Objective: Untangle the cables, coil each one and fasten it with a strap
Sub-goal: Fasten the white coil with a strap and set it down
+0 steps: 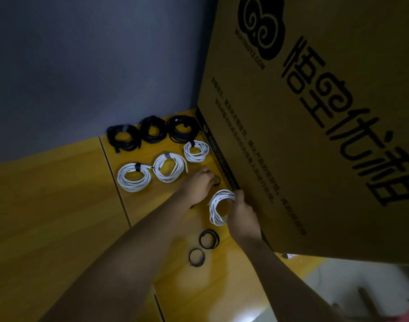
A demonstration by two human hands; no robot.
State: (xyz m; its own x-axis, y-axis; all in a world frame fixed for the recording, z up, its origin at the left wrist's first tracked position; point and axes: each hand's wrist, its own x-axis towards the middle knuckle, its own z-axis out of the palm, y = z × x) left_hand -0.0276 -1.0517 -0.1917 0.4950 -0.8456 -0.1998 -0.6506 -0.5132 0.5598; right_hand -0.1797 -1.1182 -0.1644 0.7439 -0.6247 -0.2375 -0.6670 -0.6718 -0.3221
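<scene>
Gripping the unfastened white coiled cable (219,206), the right hand (242,211) holds it upright; the left hand (199,182) pinches a black strap (216,181) lying just beyond and left of that coil, nearer the left.

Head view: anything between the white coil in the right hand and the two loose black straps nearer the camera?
Nothing: head view shows bare yellow wood between the held white coil and the two loose black straps.

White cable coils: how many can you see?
4. Three strapped ones lie in a diagonal row on the table. The fourth is held in the right hand.
</scene>
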